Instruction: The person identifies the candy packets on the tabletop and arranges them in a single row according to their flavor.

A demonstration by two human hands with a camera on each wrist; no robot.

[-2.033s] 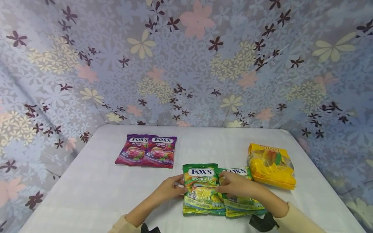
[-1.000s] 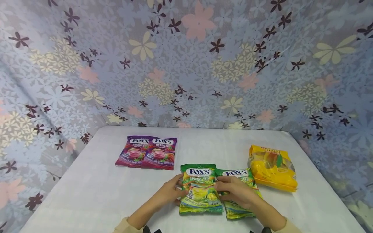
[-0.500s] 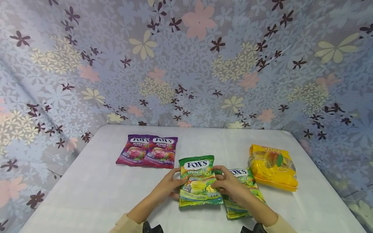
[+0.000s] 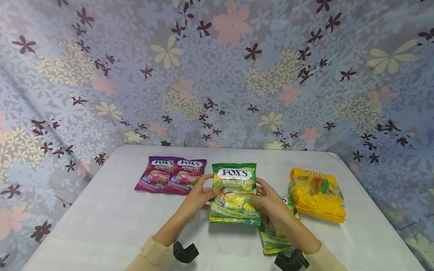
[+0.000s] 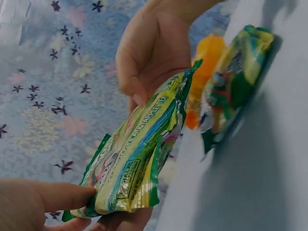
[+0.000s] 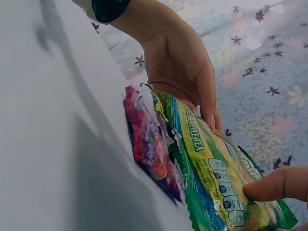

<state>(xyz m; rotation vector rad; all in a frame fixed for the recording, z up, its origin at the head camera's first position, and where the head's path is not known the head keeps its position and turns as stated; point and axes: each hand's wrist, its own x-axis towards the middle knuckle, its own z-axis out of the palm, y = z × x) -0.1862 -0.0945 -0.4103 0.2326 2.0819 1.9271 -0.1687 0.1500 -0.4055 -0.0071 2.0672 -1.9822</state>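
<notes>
A green and yellow Fox's Spring Tea candy bag (image 4: pixel 235 194) is held off the table between both hands. My left hand (image 4: pixel 198 195) grips its left edge, thumb on the front and fingers behind. On the opposite edge my right hand (image 4: pixel 271 201) pinches it the same way, its thumb (image 6: pixel 269 185) pressing the printed front in the right wrist view. A second Spring Tea bag (image 4: pixel 274 241) lies on the table under the right forearm, partly covered. In the left wrist view that lying bag (image 5: pixel 236 82) shows apart from the raised one.
Two purple Fox's Berries bags (image 4: pixel 154 175) overlap at the back left, close to the left fingers. At the right lies a yellow bag (image 4: pixel 317 194) with a mango picture. The white table (image 4: pixel 101 226) ends at a floral cloth wall (image 4: pixel 217 94).
The front Spring Tea bag, earlier lying against the second one, has been lifted by both hands and moved up and away toward the back. The other bags stay put.
</notes>
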